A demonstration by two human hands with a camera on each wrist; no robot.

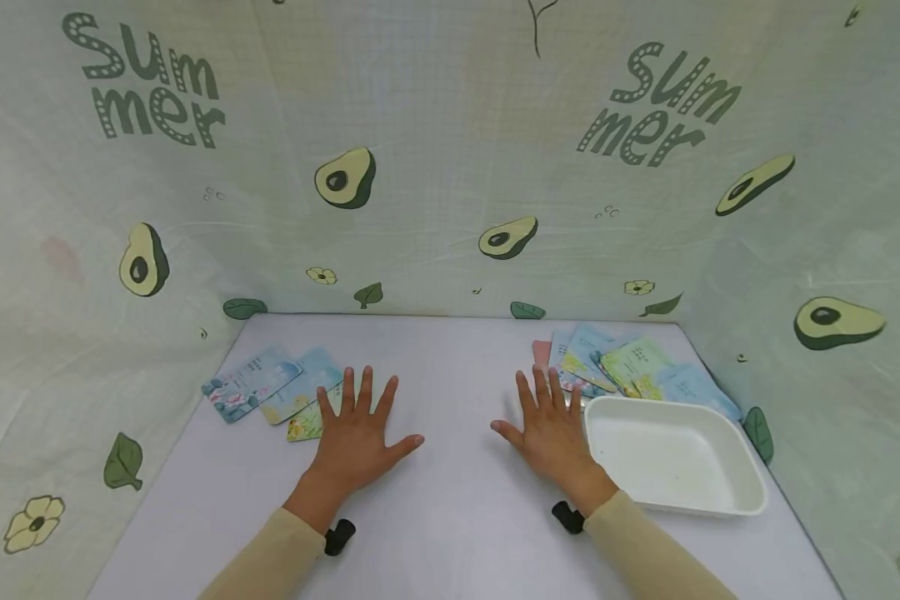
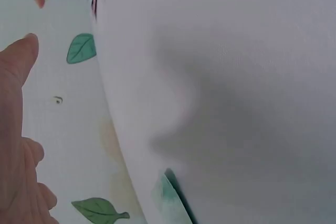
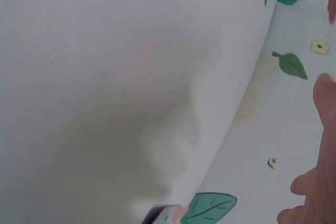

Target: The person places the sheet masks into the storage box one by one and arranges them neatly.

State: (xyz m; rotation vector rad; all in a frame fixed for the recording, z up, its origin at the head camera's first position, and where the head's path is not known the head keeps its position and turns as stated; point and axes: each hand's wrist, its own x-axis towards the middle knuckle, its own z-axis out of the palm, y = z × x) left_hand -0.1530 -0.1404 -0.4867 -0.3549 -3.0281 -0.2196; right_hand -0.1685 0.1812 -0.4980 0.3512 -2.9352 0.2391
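My left hand (image 1: 354, 446) is held palm down with its fingers spread, and it grips nothing. Its fingertips overlap a green floral packet (image 1: 305, 423) in the head view. Beside that packet lie a pale blue and yellow one (image 1: 303, 387) and a blue flowered one (image 1: 251, 383). My right hand (image 1: 555, 437) is likewise spread, with nothing in it, just left of a white tray (image 1: 675, 497). Beyond its fingertips, several thin packets lie fanned out, among them a green one (image 1: 633, 362) and a light blue one (image 1: 693, 387). Both wrist views show the hand's shadow on the tabletop.
The white tabletop (image 1: 450, 517) is enclosed at the back and sides by a cloth (image 1: 420, 108) printed with avocados and leaves. A pink strip (image 1: 542, 353) shows at the left end of the right-hand packets. The tray stands near the table's right edge.
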